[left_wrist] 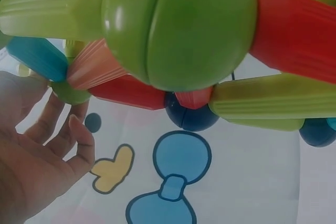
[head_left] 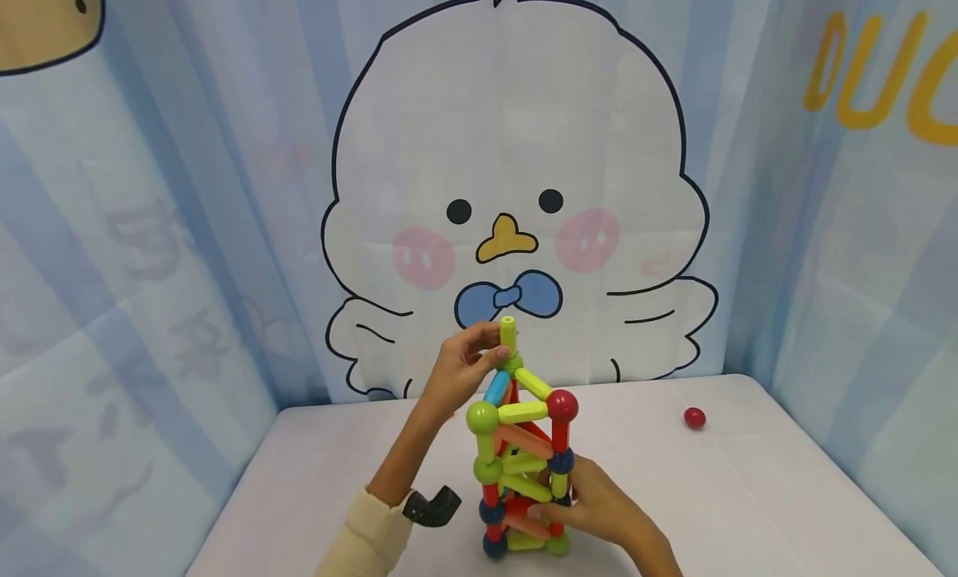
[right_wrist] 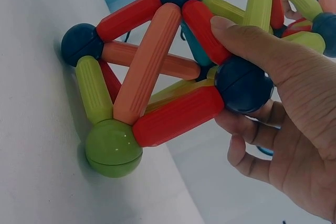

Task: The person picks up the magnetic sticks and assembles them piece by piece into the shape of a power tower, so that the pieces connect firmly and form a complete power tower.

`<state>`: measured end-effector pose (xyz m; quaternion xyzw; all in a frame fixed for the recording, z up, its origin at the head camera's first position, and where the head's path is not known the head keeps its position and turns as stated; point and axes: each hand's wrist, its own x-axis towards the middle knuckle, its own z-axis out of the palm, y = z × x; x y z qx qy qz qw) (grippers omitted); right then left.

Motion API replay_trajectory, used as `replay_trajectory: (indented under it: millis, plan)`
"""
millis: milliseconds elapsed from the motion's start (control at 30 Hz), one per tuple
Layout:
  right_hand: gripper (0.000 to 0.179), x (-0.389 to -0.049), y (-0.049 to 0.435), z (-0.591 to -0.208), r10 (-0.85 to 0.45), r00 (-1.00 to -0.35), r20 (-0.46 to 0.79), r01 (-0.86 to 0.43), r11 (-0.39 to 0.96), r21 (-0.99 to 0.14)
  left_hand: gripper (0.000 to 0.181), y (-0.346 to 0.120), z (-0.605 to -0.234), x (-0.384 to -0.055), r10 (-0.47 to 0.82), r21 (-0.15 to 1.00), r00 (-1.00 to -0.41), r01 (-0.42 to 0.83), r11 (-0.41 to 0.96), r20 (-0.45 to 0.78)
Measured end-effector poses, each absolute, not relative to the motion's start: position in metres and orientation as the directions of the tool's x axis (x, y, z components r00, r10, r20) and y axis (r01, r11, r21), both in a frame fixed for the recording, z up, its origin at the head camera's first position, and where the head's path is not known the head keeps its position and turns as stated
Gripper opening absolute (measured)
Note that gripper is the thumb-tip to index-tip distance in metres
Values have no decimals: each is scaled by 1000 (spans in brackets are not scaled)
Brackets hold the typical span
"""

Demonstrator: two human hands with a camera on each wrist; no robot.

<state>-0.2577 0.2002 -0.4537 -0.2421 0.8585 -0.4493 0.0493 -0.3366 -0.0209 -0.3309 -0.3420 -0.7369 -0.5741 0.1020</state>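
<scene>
A tower of coloured rods and balls, like a magnetic building set, stands upright on the table. At its peak a green ball joins sloping blue and yellow-green rods, and a short yellow-green rod points up from it. My left hand pinches that rod near its base, fingertips right at the ball. Lower down on the right side, my right hand grips the tower. Its thumb lies along a red rod, and its fingers curl behind a dark blue ball.
A loose red ball lies on the white table to the right. Behind the table hangs a curtain printed with a large white duck. A small black curved object is at my left wrist.
</scene>
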Motion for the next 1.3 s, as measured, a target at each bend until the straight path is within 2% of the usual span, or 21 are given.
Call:
replay_trajectory:
  millis: [533, 667, 767, 867, 967, 1033, 1167, 1300]
  plan:
    - [46, -258, 199, -457, -458, -878, 140, -371, 468, -802, 30, -26, -337, -340, 395, 780, -738, 620, 80, 546]
    - [46, -258, 199, -456, -459, -877, 138, -373, 474, -798, 30, -35, -351, -354, 348, 809, -780, 581, 92, 520]
    - [46, -258, 198, -455, -458, -878, 139, -375, 479, -793, 28, -47, -374, -374, 243, 835, -855, 508, 212, 458]
    - [47, -261, 196, -455, -451, -883, 132, -365, 481, -797, 20, -66, -410, -396, 107, 825, -921, 383, 415, 374]
    - [48, -262, 194, -455, -447, -886, 119, -352, 483, -802, 12, -85, -451, -411, -2, 761, -947, 258, 595, 322]
    - [49, -261, 195, -455, -447, -887, 116, -349, 482, -804, 14, -93, -475, -416, -40, 707, -960, 175, 685, 277]
    - [51, -258, 199, -455, -446, -887, 118, -349, 481, -804, 22, -98, -505, -422, -45, 630, -984, 77, 773, 175]
    - [52, -259, 198, -457, -446, -888, 113, -342, 473, -812, 22, -100, -513, -422, -58, 605, -991, 29, 796, 123]
